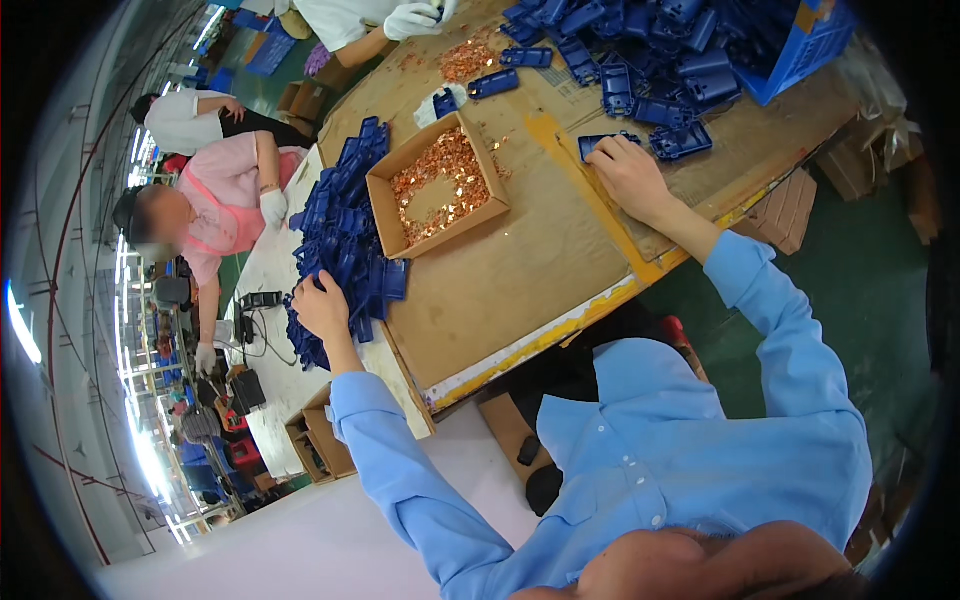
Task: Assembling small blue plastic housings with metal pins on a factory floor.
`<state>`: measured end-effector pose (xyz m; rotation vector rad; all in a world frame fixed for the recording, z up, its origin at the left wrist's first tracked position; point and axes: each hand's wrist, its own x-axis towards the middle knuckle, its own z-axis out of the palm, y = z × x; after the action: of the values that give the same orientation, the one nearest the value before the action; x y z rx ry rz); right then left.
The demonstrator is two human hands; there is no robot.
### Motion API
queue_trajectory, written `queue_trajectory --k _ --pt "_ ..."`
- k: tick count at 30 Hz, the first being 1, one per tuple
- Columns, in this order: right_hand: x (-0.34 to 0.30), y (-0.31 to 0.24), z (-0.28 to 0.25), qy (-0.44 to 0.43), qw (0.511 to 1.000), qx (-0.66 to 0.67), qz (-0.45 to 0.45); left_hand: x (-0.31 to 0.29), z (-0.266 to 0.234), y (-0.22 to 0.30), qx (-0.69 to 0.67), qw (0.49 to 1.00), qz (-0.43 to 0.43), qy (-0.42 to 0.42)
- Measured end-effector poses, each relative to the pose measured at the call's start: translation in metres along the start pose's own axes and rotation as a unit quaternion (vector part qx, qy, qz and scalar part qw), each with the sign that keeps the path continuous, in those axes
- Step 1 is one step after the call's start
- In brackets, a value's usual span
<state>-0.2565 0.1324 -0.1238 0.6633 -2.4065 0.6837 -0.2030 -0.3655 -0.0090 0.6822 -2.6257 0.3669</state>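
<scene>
My right hand (628, 175) has its fingers curled over the near edge of a blue plastic housing (597, 146) on the cardboard-covered table. Part of that piece is hidden under the fingers. On the left, my left hand (322, 308) rests at the edge of a heap of blue plastic housings (340, 215), its thumb and fingers apart; I see no piece held in it. Between the hands stands an open cardboard box (455, 228) with many small copper-coloured metal pieces (440, 180) in it. Another blue housing (682, 142) lies just right of my right hand.
More blue housings (640, 60) are piled at the far right, beside a blue crate (800, 55). Loose copper-coloured pieces (468, 62) lie at the far side, near a co-worker's gloved hand (412, 20). A person in pink (225, 190) works at the white table on the left.
</scene>
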Motion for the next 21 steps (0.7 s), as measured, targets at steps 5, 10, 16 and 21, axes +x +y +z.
queue_trajectory --k 5,10,16,21 --pt "0.001 -0.002 -0.002 0.017 0.999 0.023 -0.018 -0.008 -0.011 -0.002 -0.003 0.998 0.039 -0.054" --pt "0.009 -0.022 -0.018 0.044 0.993 0.113 0.013 -0.016 -0.024 0.002 -0.091 0.988 0.111 0.057" --pt "0.033 -0.113 -0.051 -0.077 0.888 0.414 0.187 -0.091 -0.081 0.096 -0.419 0.861 0.288 0.008" --pt "0.061 -0.181 -0.055 -0.204 0.784 0.554 0.193 -0.172 -0.092 0.137 -0.637 0.722 0.187 -0.194"
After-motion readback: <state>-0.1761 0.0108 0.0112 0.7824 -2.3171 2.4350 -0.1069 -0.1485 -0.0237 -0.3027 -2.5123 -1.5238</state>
